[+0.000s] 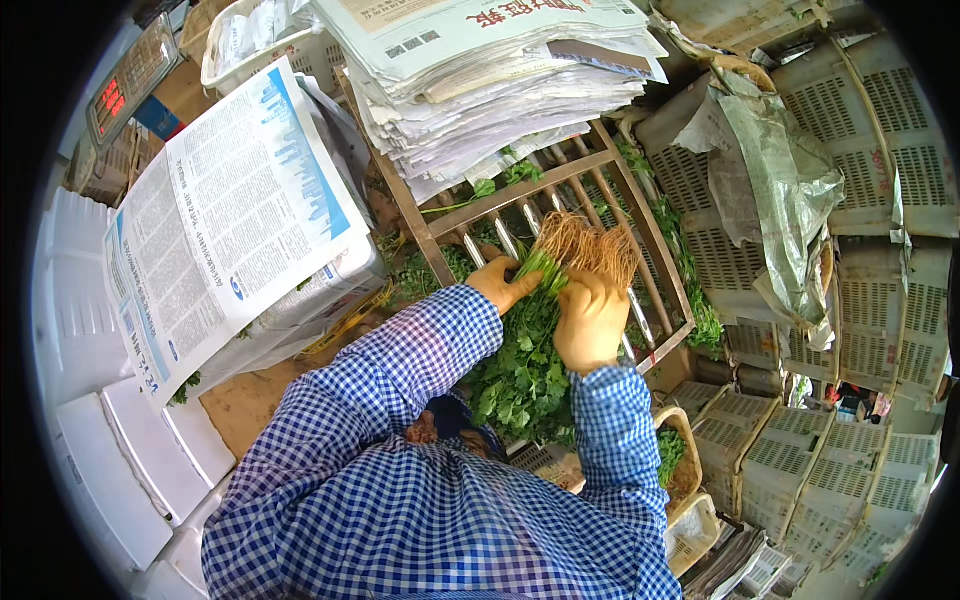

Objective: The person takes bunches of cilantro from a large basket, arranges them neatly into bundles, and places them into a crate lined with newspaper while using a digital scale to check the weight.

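Note:
A bunch of coriander lies across the near side of a brown slatted rack. Its green leaves hang toward my body, while its brown, stringy roots point away from me. My left hand is closed around the stems on their left side, with the thumb beside the pale green stalks. From the right, my right hand grips the bunch just below the roots, its back turned up and its fingertips partly hidden. Both forearms wear blue checked sleeves.
A tall stack of newspapers rests on the rack's far end. At left, a newspaper sheet covers a container near white foam boxes and a digital scale. Plastic crates line the right; a small basket holds greens.

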`<state>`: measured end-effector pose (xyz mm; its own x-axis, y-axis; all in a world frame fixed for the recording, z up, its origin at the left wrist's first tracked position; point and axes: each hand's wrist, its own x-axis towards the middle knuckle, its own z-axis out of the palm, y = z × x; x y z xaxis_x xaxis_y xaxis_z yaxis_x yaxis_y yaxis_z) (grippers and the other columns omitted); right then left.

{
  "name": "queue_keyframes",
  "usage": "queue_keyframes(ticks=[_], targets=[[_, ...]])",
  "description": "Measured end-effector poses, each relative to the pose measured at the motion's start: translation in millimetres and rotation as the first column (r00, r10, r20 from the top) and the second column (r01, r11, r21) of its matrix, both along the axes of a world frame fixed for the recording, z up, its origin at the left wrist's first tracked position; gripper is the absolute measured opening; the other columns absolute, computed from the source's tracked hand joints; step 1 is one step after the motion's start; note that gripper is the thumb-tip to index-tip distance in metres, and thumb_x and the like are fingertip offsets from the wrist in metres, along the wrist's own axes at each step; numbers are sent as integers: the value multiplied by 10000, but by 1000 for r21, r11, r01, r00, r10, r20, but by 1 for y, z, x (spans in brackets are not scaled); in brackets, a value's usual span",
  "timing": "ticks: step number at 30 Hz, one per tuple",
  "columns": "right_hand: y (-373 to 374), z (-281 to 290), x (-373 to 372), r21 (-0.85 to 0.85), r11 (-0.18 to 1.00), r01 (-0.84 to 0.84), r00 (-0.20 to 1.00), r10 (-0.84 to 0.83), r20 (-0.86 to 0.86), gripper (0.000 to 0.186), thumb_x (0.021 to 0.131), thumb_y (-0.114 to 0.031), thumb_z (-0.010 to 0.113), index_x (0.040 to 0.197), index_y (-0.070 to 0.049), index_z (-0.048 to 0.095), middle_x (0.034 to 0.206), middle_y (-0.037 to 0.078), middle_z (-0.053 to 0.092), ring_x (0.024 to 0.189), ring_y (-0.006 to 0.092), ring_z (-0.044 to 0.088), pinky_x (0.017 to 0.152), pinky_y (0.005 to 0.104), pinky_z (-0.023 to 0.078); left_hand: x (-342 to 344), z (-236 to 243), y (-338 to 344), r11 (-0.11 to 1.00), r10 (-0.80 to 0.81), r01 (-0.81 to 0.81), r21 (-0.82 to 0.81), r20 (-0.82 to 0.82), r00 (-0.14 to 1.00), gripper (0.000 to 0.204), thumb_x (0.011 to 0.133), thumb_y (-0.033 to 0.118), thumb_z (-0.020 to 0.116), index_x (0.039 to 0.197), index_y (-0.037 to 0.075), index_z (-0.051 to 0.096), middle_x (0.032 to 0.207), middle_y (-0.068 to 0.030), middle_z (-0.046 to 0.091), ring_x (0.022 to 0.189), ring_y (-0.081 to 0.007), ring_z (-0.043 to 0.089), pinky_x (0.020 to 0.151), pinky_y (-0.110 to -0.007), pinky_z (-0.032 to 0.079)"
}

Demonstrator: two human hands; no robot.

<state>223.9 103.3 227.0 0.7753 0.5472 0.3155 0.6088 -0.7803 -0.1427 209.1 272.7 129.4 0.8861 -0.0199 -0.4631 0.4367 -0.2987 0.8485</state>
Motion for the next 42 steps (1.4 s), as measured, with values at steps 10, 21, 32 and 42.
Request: queue_keyframes(ticks=[10, 21, 32, 42], targets=[[-18, 43, -106, 151, 978, 142, 768, -12, -640, 140, 905, -112, 654, 973, -29, 565, 820, 161, 686, 685, 372, 674, 610, 453, 537, 0, 31, -4, 986, -95, 100, 134, -39, 995, 775, 868, 558, 749, 1350, -12, 543, 1265, -223, 662, 1156, -330, 647, 1048, -411, 494], [-136, 103, -55, 941, 89, 326, 764, 562, -317, 253, 1050, -248, 572, 1076, -1, 626, 882, 100, 708, 738, 161, 700, 669, 362, 619, -7, 49, -1, 989, -73, 86, 123, -105, 992, 725, 964, 495, 653, 1422, -34, 461, 1357, -246, 595, 1251, -341, 590, 1115, -418, 444], [14, 20, 61, -439, 891, 118, 718, -382, -582, 364, 1015, -252, 517, 1340, -148, 641, 1206, 157, 716, 1061, 317, 708, 910, 418, 569, -14, 29, -7, 979, -30, 26, 203, 16, 999, 691, 1010, 469, 573, 1472, -28, 444, 1380, -263, 590, 1249, -362, 596, 1094, -429, 454], [-2, 7, 49, -219, 956, 196, 805, -284, -521, 251, 1006, -269, 556, 1104, -66, 668, 937, 174, 745, 868, 339, 732, 789, 439, 579, -14, 24, 3, 996, -73, 70, 54, 42, 996, 535, 1073, 379, 477, 1435, -14, 465, 1410, -255, 553, 1291, -363, 550, 1123, -427, 415]])
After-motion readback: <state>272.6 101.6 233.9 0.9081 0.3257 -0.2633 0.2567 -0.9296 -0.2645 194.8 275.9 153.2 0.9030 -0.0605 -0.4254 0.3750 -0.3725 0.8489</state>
